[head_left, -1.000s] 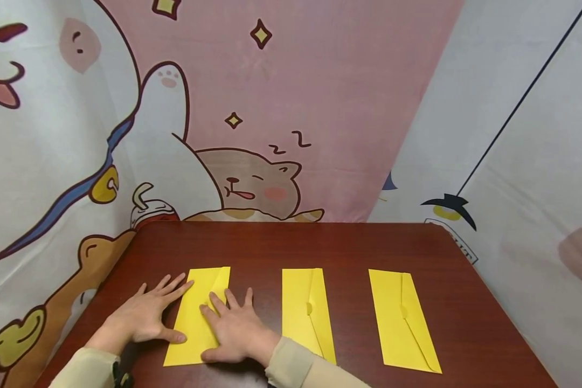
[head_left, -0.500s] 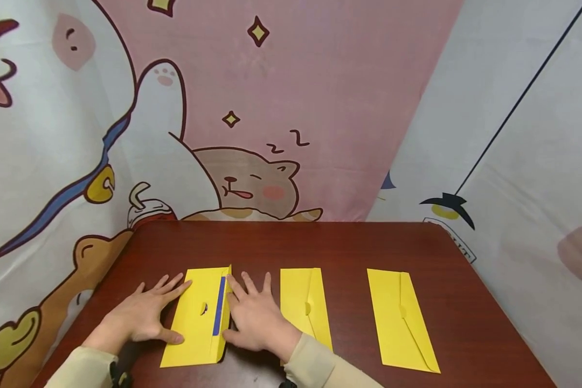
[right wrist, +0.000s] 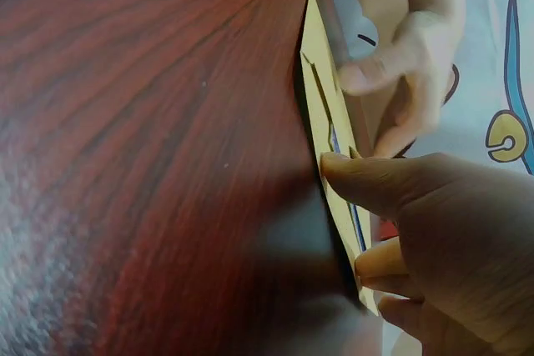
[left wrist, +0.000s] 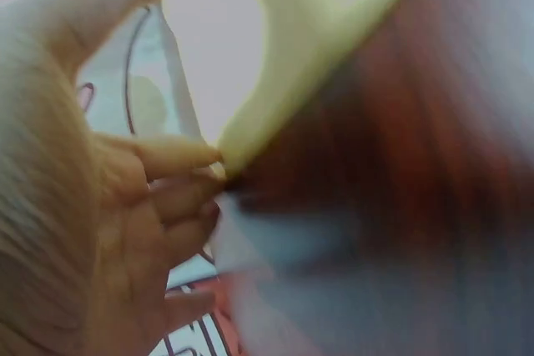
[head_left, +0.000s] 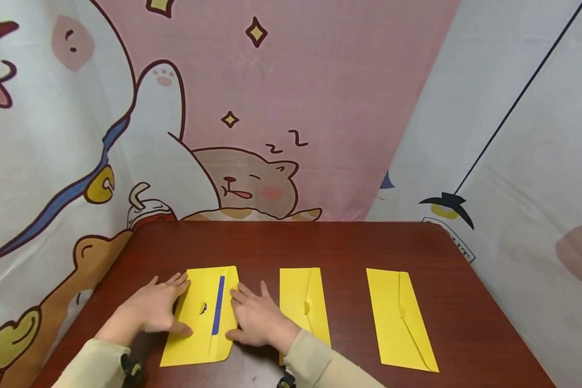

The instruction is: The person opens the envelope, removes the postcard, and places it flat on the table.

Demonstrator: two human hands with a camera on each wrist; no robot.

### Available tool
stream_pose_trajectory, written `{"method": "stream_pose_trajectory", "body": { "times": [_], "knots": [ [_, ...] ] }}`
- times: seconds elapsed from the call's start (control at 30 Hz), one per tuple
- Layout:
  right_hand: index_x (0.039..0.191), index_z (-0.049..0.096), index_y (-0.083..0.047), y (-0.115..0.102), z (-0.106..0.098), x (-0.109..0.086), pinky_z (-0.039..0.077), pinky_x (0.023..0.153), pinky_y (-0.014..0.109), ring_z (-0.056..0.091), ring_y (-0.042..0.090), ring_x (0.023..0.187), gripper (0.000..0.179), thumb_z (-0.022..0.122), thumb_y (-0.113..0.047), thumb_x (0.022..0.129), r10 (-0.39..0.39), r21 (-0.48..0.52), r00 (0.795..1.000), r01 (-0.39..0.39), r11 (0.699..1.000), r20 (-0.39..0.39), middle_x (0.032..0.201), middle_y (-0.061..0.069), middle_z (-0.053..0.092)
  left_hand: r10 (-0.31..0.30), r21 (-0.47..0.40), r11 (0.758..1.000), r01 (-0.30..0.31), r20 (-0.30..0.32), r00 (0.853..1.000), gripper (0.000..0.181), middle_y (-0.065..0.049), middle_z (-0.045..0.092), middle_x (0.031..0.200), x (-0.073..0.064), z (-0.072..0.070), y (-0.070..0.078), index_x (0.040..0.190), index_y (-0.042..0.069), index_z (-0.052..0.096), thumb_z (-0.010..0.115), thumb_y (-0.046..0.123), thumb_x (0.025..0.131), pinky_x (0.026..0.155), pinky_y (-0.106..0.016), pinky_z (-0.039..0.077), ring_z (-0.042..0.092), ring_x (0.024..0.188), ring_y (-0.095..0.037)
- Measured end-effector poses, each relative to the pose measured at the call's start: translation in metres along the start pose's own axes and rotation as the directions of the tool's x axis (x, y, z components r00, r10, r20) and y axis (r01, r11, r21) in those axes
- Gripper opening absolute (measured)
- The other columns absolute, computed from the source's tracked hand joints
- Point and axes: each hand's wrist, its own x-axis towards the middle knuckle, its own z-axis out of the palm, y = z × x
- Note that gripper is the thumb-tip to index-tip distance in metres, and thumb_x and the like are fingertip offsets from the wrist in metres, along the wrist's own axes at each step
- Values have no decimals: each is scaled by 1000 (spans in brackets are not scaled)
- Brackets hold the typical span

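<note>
Your open yellow envelope (head_left: 194,345) lies left of the middle envelope (head_left: 293,296), both hands on it.
Your left hand (head_left: 157,307), fingers loosely extended, touches its left edge; the left wrist view blurs and washes out the paper there. A small curved slot (head_left: 203,308) and long blue strip (head_left: 217,307) mark its face. Your right hand (head_left: 257,318), fingers relaxed, touches its flap (head_left: 229,307), beside the middle envelope, whose lower part your right sleeve (head_left: 307,357) partly hides. Only the right wrist view shows your envelope nearly edge-on, thin. A closed envelope (head_left: 402,323) lies right of the middle one.
</note>
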Motion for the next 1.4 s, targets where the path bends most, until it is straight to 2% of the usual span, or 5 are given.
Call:
{"method": "stream_pose_trajectory", "body": {
  "times": [0.23, 0.53, 0.87, 1.03, 1.4],
  "knots": [
    [150, 60, -11, 2, 2, 2, 33, 119, 60, 33, 19, 155, 73, 67, -62, 98, 3, -5, 1000, -3, 1000, 13, 164, 0, 44, -146, 23, 988, 150, -123, 982, 100, -26, 69, 115, 22, 1, 31, 127, -8, 65, 71, 79, 78, 86, -62, 54, 67, 101, -44],
    [147, 63, -10, -1, 0, 4, 36, 118, 55, 40, 19, 151, 72, 70, -61, 96, -3, 11, 1000, 3, 1000, 7, 163, 2, 46, -295, -124, 952, 279, -139, 945, 68, -20, 60, 97, 34, 5, 58, 103, -5, 65, 81, 57, 78, 72, -52, 53, 57, 79, -34],
    [155, 54, -11, 4, 1, 9, 32, 122, 50, 30, 19, 156, 76, 76, -53, 95, -116, 28, 992, 118, 993, -55, 168, 5, 37, -299, -198, 942, 270, -133, 945, 57, -16, 59, 89, 36, 4, 61, 90, 0, 66, 80, 53, 80, 65, -44, 50, 56, 75, -31],
    [157, 47, -3, 6, 2, 17, 26, 125, 44, 24, 20, 158, 77, 69, -51, 101, -147, 173, 989, 151, 973, -32, 171, 13, 30, -288, -211, 943, 258, -123, 950, 56, -15, 57, 88, 35, 5, 56, 83, 3, 63, 77, 58, 83, 63, -42, 48, 55, 75, -31],
    [168, 29, -11, -4, 7, 27, 22, 125, 56, 17, 17, 160, 86, 49, -66, 104, -33, 109, 999, 31, 994, 14, 175, 5, 18, -272, -266, 936, 228, -140, 952, 51, -10, 54, 74, 36, 4, 49, 72, 10, 60, 74, 57, 87, 53, -35, 42, 55, 62, -25]
  ]
}}
